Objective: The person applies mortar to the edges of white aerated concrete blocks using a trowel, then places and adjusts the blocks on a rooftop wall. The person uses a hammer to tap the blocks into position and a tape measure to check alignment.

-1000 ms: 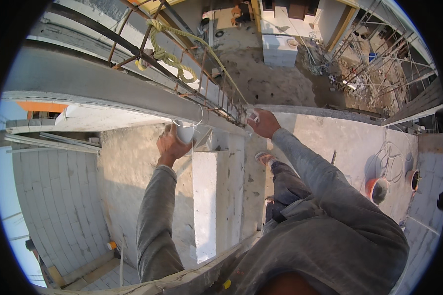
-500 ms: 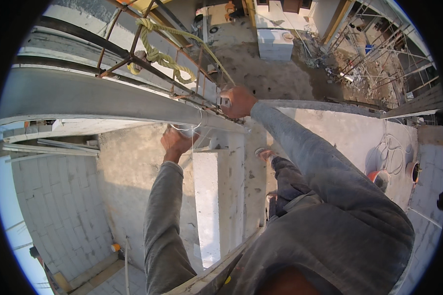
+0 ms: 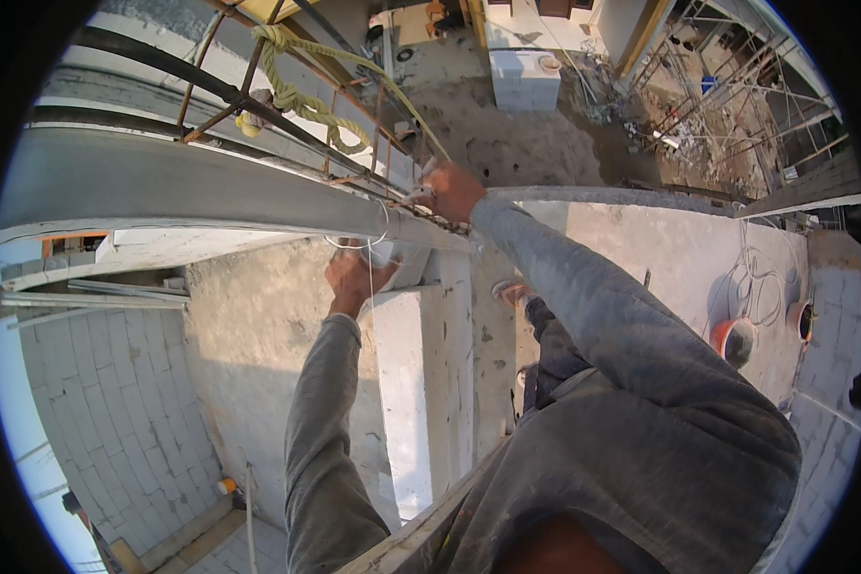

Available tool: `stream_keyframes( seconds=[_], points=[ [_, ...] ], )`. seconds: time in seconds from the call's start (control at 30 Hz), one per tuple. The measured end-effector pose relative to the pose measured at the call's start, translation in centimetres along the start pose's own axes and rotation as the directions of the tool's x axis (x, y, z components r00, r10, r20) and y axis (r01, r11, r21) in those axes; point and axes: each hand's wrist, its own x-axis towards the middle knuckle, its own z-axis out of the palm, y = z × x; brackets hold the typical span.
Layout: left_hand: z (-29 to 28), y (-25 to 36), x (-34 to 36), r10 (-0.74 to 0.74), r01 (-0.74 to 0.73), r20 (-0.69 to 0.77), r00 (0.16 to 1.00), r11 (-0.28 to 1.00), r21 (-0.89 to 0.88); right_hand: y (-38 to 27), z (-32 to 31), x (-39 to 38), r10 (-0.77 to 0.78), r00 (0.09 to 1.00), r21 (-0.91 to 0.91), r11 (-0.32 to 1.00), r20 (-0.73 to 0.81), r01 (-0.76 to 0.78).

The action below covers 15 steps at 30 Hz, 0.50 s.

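Observation:
A long grey beam-like length [image 3: 210, 182] crosses in front of me at the left, with a thin white wire [image 3: 385, 222] looped round its right end. Below that loop, my left hand [image 3: 356, 279] is closed against a whitish piece [image 3: 383, 253] above the pale block column [image 3: 402, 383]; what its fingers grip is partly hidden. My right hand [image 3: 452, 191] is curled closed beside the end of the rusty rebar cage [image 3: 354, 172]. A yellow rope [image 3: 306, 100], knotted on the cage, runs down to or behind this hand. Whatever lies inside its fingers is hidden.
Far below lies a ground level with a white block stack [image 3: 526, 81], rubble and scaffolding poles [image 3: 708, 124]. An orange-rimmed bucket [image 3: 734, 340] and coiled cable [image 3: 761, 287] are at the right. A pale block wall [image 3: 115, 392] stands at the lower left.
My left hand has moved slightly right, its fingers now over the whitish piece. My right hand has shifted a little left along the cage end. The view has tilted slightly.

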Motion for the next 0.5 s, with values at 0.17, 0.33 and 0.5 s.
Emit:
stream_keyframes(
  seconds=[0.17, 0.33, 0.5],
  points=[
    [1.3, 0.4, -0.2, -0.056, 0.055, -0.038, 0.998, 0.998, -0.028, 0.3, 0.3, 0.3, -0.093, 0.994, -0.079, 0.993, -0.052, 0.089],
    [3.7, 0.8, -0.6, -0.116, 0.109, -0.129, 0.985, 0.992, -0.061, 0.0, -0.2, 0.8, -0.064, 0.998, -0.063, 0.996, -0.005, 0.064],
    [4.0, 2.1, -1.0, -0.169, 0.138, -0.123, 0.978, 0.964, -0.226, -0.7, -1.2, 0.8, 0.058, 0.986, -0.055, 0.997, 0.158, -0.05]
  ],
)
